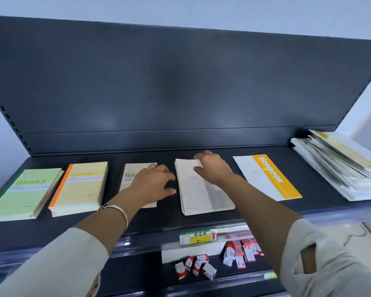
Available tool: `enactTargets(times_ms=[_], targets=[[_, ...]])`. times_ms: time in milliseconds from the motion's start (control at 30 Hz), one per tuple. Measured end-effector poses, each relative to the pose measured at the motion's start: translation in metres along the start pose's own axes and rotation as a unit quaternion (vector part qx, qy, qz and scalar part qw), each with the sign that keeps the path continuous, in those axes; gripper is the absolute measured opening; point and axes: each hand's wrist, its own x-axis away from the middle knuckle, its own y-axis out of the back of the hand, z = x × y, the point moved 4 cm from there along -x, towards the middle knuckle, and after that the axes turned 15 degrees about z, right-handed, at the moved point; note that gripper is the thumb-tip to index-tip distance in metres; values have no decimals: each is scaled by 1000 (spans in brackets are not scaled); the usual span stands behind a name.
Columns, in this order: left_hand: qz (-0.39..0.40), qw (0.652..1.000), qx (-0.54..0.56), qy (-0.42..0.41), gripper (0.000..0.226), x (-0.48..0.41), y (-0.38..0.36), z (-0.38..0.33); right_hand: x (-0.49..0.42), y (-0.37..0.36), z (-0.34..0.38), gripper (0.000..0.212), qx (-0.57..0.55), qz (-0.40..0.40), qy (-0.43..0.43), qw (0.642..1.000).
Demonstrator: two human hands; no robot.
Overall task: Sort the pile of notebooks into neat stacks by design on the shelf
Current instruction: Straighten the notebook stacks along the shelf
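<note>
Five notebook stacks lie in a row on the dark shelf (240, 211): green Gambit notebooks (24, 194), orange-spined yellow Gambit notebooks (81, 187), a beige Gambit stack (135, 170), a white stack (201, 194) and a white notebook with a yellow band (268, 179). The unsorted pile (338, 166) sits at the far right. My left hand (152, 185) lies over the beige stack with fingers spread, thumb off its right edge. My right hand (212, 168) rests on the far end of the white stack, fingers curled over its top edge.
The shelf's dark back panel (180, 93) rises right behind the stacks. A price label strip (198, 237) runs along the front edge. Small red and white boxes (201, 267) lie on the lower shelf. A pale floor or counter shows at the lower right.
</note>
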Motion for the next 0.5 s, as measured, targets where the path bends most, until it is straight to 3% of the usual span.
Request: enactTargets(times_ms=[333,500], targets=[[17,995,74,-70,51,-75,-4,-175,69,14,-201,49,-7,24,-131,991],[20,995,95,1,55,-107,-18,-238,73,3,-264,58,-10,104,-103,989]])
